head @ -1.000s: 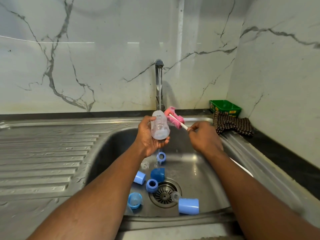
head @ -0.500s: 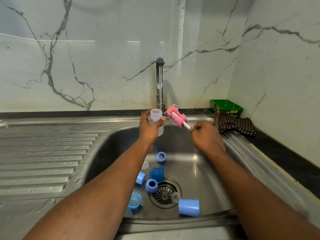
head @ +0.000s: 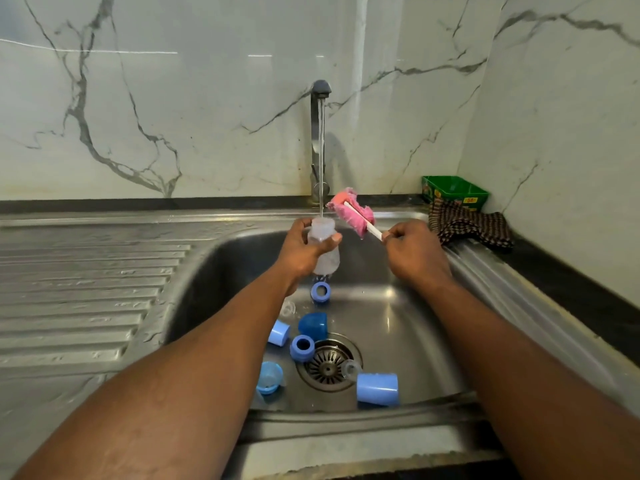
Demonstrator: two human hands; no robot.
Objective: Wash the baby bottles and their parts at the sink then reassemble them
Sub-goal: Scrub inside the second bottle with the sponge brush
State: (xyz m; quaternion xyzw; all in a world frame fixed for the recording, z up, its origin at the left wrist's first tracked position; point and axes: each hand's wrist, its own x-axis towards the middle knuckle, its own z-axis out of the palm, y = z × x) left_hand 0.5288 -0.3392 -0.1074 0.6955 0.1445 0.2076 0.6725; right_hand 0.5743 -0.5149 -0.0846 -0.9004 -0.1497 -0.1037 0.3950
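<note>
Under the tap [head: 321, 140], left hand [head: 304, 252] gripping bottle [head: 323, 249], right hand [head: 414, 252] fingers pinching brush [head: 351, 213], handle mostly hidden.

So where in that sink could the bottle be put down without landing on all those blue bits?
The sink floor is bare right of the drain, toward the right wall, behind the pale blue cap. The ribbed draining board on the left is bare too. Left of the drain it is crowded with blue rings and caps.
</note>
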